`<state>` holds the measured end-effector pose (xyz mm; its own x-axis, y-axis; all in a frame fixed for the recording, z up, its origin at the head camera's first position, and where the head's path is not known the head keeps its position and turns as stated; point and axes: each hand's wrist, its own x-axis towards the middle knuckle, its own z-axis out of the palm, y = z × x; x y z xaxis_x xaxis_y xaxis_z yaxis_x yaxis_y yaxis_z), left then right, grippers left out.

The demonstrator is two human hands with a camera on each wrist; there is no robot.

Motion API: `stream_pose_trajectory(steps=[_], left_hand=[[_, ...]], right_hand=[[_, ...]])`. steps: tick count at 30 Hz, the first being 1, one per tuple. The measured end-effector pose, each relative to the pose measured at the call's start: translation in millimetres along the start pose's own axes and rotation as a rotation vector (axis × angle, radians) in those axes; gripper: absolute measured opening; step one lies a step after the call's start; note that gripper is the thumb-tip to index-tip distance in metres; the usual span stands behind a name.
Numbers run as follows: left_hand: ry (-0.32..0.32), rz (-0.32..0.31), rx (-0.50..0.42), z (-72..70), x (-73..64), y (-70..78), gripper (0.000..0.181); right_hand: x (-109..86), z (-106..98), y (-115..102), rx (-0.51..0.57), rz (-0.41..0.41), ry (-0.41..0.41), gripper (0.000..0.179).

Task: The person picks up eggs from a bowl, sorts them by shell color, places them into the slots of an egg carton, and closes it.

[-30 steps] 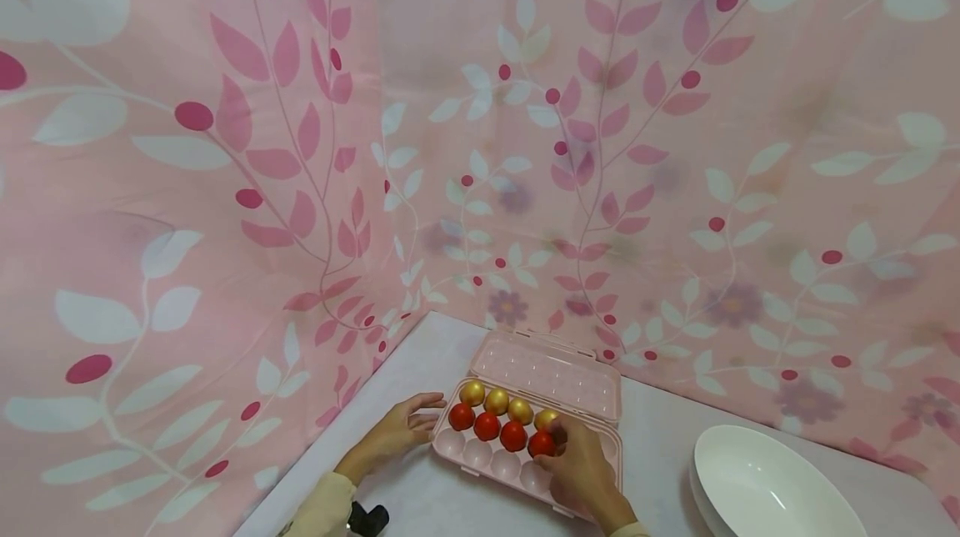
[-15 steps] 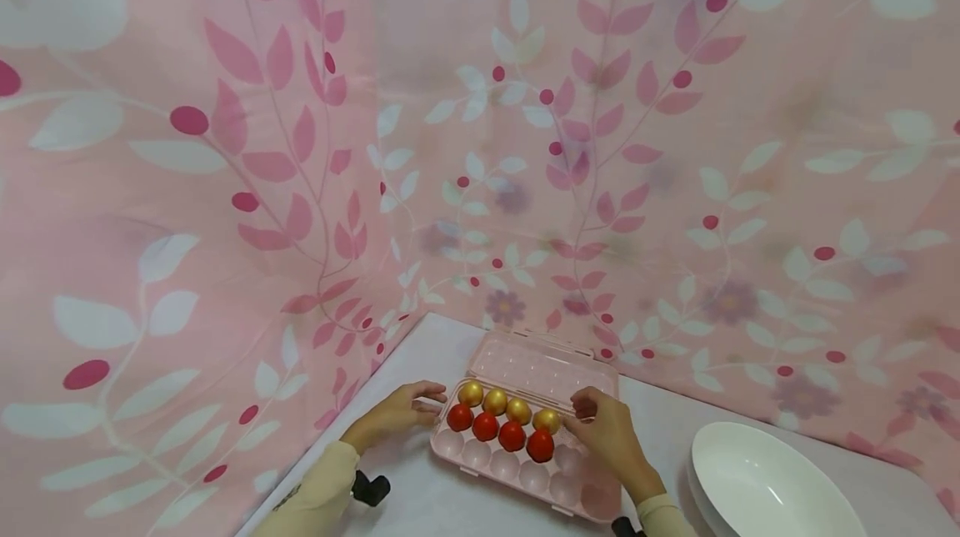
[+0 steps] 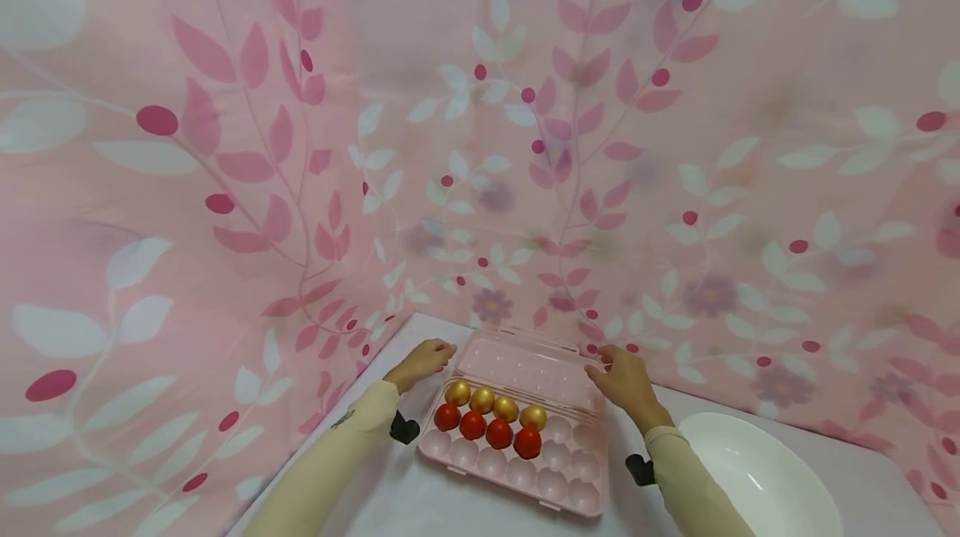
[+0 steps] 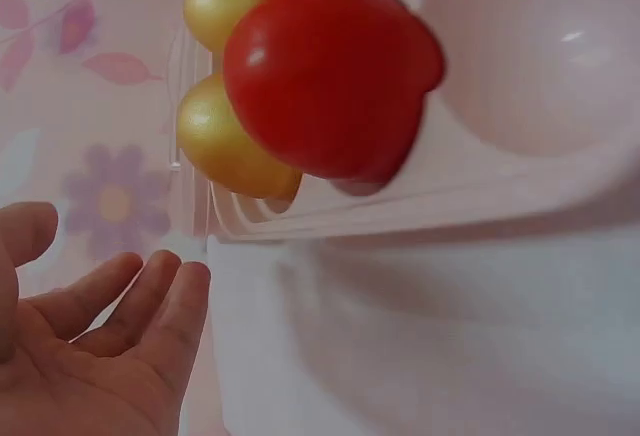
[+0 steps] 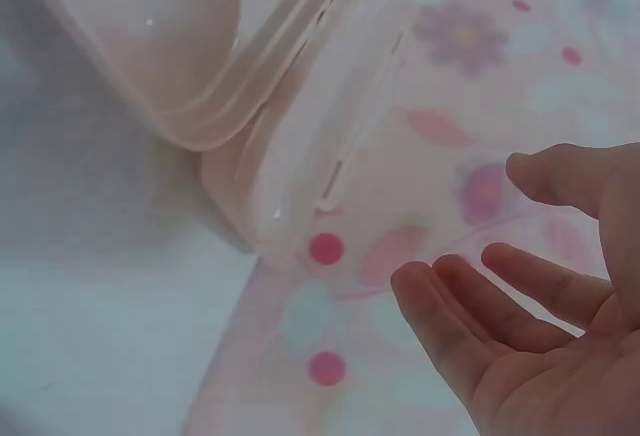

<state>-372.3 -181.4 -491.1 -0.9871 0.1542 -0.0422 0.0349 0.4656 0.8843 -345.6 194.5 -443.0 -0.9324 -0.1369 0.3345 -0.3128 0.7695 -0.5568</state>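
Note:
A pink plastic egg box (image 3: 517, 497) lies on the table, its lid (image 3: 517, 366) folded back toward the wall. Several gold eggs (image 3: 506, 409) fill part of its back row, and several red eggs (image 3: 499, 433) sit in the row in front. The other cups hold nothing. My left hand (image 3: 422, 362), fingers loosely extended, is at the lid's left side. By the lid's right side is my right hand (image 3: 628, 383), thumb and fingers apart. Both wrist views show bare fingers beside the box, with a red egg (image 4: 320, 81) large in the left one.
A white bowl (image 3: 750, 483) stands on the table at the right, partly behind the right sleeve (image 3: 693, 474). Pink leaf-patterned cloth (image 3: 480, 145) hangs along the back and left of the white table (image 3: 375, 487).
My right hand let go of a red egg, leaving it in the front row, then moved back to the lid's right side. My left hand moved from the box's left edge toward the lid.

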Motion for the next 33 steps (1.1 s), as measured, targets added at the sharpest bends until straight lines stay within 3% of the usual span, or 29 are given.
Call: stream_pose_trajectory(steps=[8,16,21,25,28,33], left_hand=[[0.005,-0.135,0.021,12.6,28.5,4.7,0.062],[0.033,-0.207,0.029,15.6,34.3,1.0,0.059],[0.037,-0.191,0.019,17.6,34.1,-5.3,0.057],[0.034,-0.153,-0.083,21.8,33.6,-8.5,0.055],[0.029,-0.152,-0.165,26.1,32.6,-9.4,0.055],[0.044,-0.155,-0.181,29.0,32.3,-8.3,0.056]], right_hand=[[14.7,14,33,-0.024,0.124,-0.089,0.046],[17.8,25,39,0.028,0.290,-0.183,0.036],[16.0,33,46,0.099,0.384,-0.221,0.033],[16.1,39,54,0.124,0.437,-0.229,0.036],[16.6,43,57,0.128,0.452,-0.229,0.035],[17.2,44,59,0.128,0.454,-0.224,0.034]])
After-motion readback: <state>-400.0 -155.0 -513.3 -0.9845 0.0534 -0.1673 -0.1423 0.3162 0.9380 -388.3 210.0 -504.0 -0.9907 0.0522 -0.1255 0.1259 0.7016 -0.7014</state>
